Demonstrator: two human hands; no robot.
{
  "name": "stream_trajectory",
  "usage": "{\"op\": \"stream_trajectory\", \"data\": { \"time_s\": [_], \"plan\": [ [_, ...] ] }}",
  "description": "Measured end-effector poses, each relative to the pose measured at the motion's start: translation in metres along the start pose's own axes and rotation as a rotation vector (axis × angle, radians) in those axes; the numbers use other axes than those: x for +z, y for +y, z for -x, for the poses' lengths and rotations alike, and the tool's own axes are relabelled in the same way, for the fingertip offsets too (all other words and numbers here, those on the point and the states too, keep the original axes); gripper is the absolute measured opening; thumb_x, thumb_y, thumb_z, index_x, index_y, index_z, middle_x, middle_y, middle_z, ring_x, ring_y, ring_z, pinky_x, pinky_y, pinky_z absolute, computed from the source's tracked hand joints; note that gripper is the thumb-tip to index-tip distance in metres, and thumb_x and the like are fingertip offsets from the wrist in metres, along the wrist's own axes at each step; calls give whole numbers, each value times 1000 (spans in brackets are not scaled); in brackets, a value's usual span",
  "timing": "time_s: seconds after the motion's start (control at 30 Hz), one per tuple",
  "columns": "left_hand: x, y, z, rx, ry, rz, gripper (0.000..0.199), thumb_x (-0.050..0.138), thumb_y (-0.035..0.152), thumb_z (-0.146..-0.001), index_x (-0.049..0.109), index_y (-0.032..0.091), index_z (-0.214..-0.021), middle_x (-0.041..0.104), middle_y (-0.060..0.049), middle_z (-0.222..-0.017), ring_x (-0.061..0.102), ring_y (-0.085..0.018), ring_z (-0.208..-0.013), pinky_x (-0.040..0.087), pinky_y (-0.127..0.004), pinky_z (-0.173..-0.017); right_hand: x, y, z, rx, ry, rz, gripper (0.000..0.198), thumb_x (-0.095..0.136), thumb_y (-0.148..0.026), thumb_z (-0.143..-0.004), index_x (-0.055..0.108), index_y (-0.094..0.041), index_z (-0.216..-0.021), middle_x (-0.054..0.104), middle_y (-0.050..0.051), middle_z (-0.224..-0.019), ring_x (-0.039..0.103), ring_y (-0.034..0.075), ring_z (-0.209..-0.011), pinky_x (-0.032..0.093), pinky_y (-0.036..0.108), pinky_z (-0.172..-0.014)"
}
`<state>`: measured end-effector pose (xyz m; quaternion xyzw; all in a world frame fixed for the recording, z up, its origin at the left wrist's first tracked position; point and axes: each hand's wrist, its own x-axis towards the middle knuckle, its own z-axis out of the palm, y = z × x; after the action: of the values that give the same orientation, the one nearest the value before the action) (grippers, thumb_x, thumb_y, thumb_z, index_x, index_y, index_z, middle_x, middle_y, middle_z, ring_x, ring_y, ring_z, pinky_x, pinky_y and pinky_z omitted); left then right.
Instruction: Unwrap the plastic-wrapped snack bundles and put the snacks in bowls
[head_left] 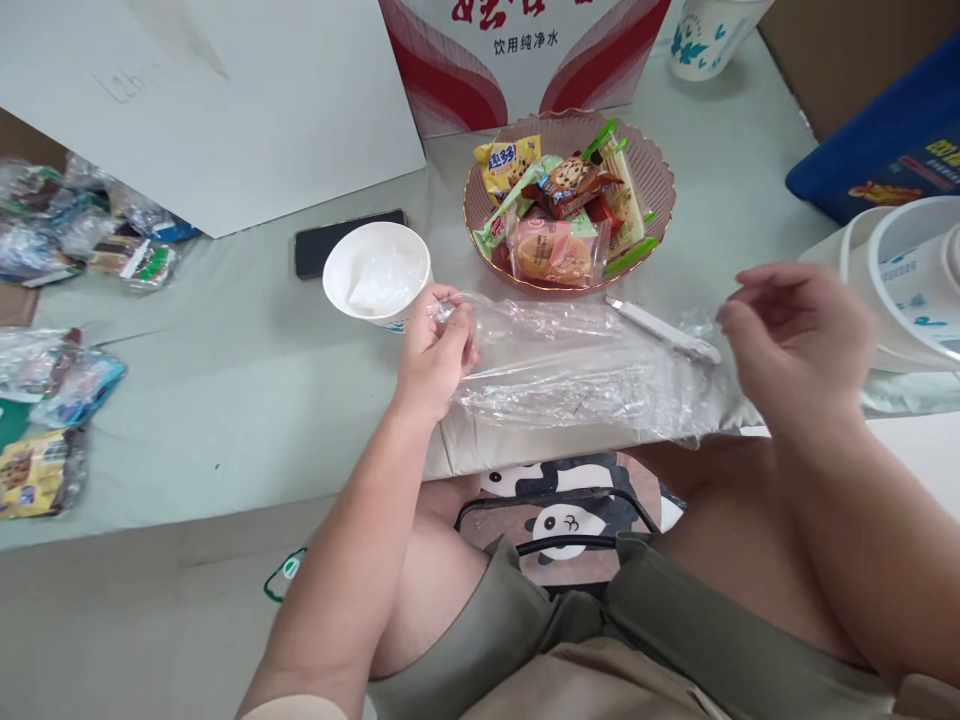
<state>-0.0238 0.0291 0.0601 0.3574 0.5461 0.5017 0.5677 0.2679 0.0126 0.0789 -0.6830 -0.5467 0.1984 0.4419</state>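
My left hand [439, 350] pinches one end of a clear plastic bag [570, 385], which lies crumpled along the front edge of the table. Just beyond that hand stands a white paper cup [341, 275] with crumpled clear film [384, 280] inside. My right hand [802, 345] is raised past the bag's other end, its fingers loosely curled and the thumb apart, with nothing visible in them. A slim white utility knife [664, 330] rests at the far side of the bag. Behind it, a pink gold-rimmed bowl [656, 170] holds several wrapped snacks [559, 248].
A black phone [311, 252] lies partly behind the cup. White and red boxes [525, 70] stand at the back. Several packaged snacks [45, 470] lie at left. White tubs [862, 250], a blue bag [885, 150] and another paper cup [701, 45] are at right.
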Motion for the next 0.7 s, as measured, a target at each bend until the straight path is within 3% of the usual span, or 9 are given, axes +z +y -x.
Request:
{"op": "stream_trajectory", "data": {
  "time_s": [0.07, 0.1, 0.23, 0.3, 0.4, 0.47, 0.57, 0.63, 0.7],
  "plan": [
    [-1, 2, 3, -55, -88, -13, 26, 75, 38, -87, 51, 27, -90, 42, 9, -51, 40, -6, -39, 21, -18, -38, 0, -3, 3, -112, 0, -148, 17, 71, -33, -79, 66, -25, -93, 69, 5, -84, 68, 20, -80, 54, 38, -79],
    [-1, 1, 4, -74, -137, -29, 27, 76, 40, -86, 52, 27, -90, 43, 9, -49, 41, -7, -39, 20, -18, -37, 1, -7, 5, -123, -91, -223, 18, 71, -34, -81, 66, -25, -95, 71, 7, -87, 70, 21, -85, 56, 39, -82],
    [-2, -4, 7, -89, -335, -122, 30, 74, 47, -85, 53, 26, -91, 48, 9, -47, 37, -7, -34, 20, -18, -36, 18, -22, 13, 13, -750, -387, 49, 81, -40, -73, 64, -25, -116, 75, 9, -116, 71, 23, -108, 58, 39, -94],
    [-1, -6, 6, -101, -383, -165, 29, 72, 47, -86, 53, 26, -93, 53, 9, -48, 37, -6, -34, 21, -19, -36, 30, -25, 16, 107, -1114, -318, 46, 81, -44, -73, 67, -23, -112, 77, 6, -102, 72, 20, -91, 59, 33, -75],
    [2, -7, 4, -86, -318, -196, 29, 75, 39, -83, 54, 27, -99, 59, 8, -55, 40, -6, -36, 25, -19, -38, 41, -25, 20, 163, -1493, -135, 24, 68, -44, -85, 71, -19, -83, 68, 0, -68, 55, 11, -57, 42, 24, -51],
    [1, -7, 1, -97, -219, -164, 37, 79, 36, -79, 54, 27, -105, 63, 8, -61, 44, -5, -38, 30, -19, -40, 41, -23, 21, 154, -1487, -102, 28, 63, -42, -88, 70, -20, -73, 62, -2, -59, 45, 9, -51, 34, 23, -48],
    [-1, -4, -1, -182, -115, 19, 48, 83, 44, -73, 55, 26, -108, 73, 2, -80, 65, -10, -59, 46, -20, -53, 34, -21, 20, 178, -1218, -157, 29, 66, -46, -87, 70, -22, -73, 61, -2, -60, 47, 9, -51, 37, 24, -49],
    [-1, -5, 1, -245, -149, 166, 55, 82, 57, -71, 59, 23, -108, 77, -6, -101, 74, -18, -87, 57, -26, -69, 30, -21, 18, 209, -1009, -205, 29, 69, -52, -85, 71, -23, -79, 67, 0, -67, 56, 13, -58, 46, 27, -55],
    [3, -7, 6, -317, -287, 252, 64, 83, 65, -66, 64, 21, -109, 75, -12, -122, 72, -25, -111, 60, -33, -83, 30, -22, 19, 243, -861, -272, 36, 69, -60, -84, 72, -24, -90, 71, 2, -74, 64, 16, -65, 54, 31, -64]
  ]
}}
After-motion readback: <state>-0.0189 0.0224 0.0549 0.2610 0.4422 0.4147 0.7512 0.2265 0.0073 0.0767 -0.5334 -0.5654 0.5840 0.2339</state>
